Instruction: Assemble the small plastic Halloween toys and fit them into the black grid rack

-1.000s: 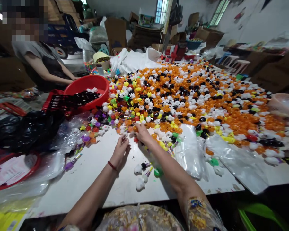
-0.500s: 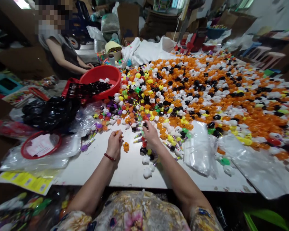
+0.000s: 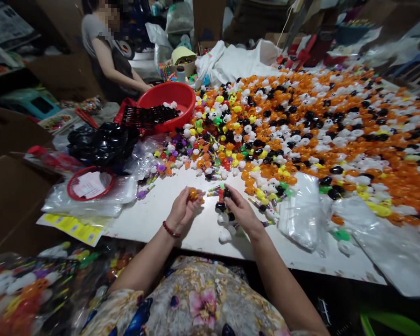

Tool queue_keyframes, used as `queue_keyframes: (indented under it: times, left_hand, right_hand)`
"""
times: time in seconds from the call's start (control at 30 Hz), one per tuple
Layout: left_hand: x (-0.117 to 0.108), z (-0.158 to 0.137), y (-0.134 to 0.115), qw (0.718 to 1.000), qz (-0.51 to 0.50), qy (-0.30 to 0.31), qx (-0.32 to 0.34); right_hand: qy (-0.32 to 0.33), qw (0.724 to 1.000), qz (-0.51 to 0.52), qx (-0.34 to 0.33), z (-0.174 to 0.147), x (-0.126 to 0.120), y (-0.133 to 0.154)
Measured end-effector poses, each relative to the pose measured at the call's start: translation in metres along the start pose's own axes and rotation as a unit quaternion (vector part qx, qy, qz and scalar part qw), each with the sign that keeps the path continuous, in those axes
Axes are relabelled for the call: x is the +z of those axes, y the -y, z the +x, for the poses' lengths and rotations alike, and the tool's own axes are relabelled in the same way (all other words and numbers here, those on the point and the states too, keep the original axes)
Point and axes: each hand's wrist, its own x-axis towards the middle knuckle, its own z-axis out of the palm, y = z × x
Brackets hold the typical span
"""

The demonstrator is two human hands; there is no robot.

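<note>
My left hand (image 3: 185,208), with a beaded bracelet at the wrist, is turned partly palm up over the white table. Its fingers curl around a small orange plastic figure (image 3: 193,193). To its right, my right hand (image 3: 242,211) pinches a small black piece (image 3: 227,192) at the top of a row of little toys. Below its fingers in that row lie another black figure (image 3: 220,206) and white figures (image 3: 225,234). The right hand hides part of the row. Beyond both hands spreads a large heap of orange, white and black figures (image 3: 301,126).
Clear plastic bags (image 3: 299,212) lie to the right. On the left are a small red basket (image 3: 70,189) with paper, a black bag (image 3: 101,144) and yellow label sheets (image 3: 73,226). A co-worker (image 3: 108,56) stands behind a large red tub (image 3: 191,100).
The view has swung left. The loose orange figure between my hands has left the table, and my left hand has turned up with orange in its fingers. My right hand remains by the row.
</note>
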Motion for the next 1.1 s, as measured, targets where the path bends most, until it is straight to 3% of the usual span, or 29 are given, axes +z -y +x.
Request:
queue_keyframes:
  times: [0.13, 0.37, 0.63, 0.77, 0.93, 1.1]
  left_hand:
    - [0.010, -0.013, 0.008, 0.999, 0.031, 0.014, -0.020]
    - [0.020, -0.030, 0.020, 0.999, 0.053, 0.005, -0.008]
    - [0.025, -0.048, 0.021, 0.990, 0.119, 0.072, -0.011]
    - [0.024, -0.049, 0.025, 0.974, 0.209, 0.082, 0.029]
    - [0.020, -0.052, 0.032, 0.950, 0.297, 0.052, 0.074]
    - [0.020, -0.058, 0.041, 0.941, 0.330, 0.014, 0.072]
  right_hand:
    - [0.049, 0.998, -0.029, -0.002, -0.027, 0.021, 0.018]
    - [0.028, 0.987, -0.120, -0.101, -0.046, 0.030, 0.023]
    - [-0.013, 0.995, -0.100, -0.011, -0.058, 0.030, 0.016]
    - [-0.033, 0.994, -0.100, 0.009, -0.062, 0.030, 0.015]
    - [-0.042, 0.994, -0.101, 0.009, -0.066, 0.032, 0.019]
    - [-0.021, 0.995, -0.095, 0.013, -0.067, 0.036, 0.021]
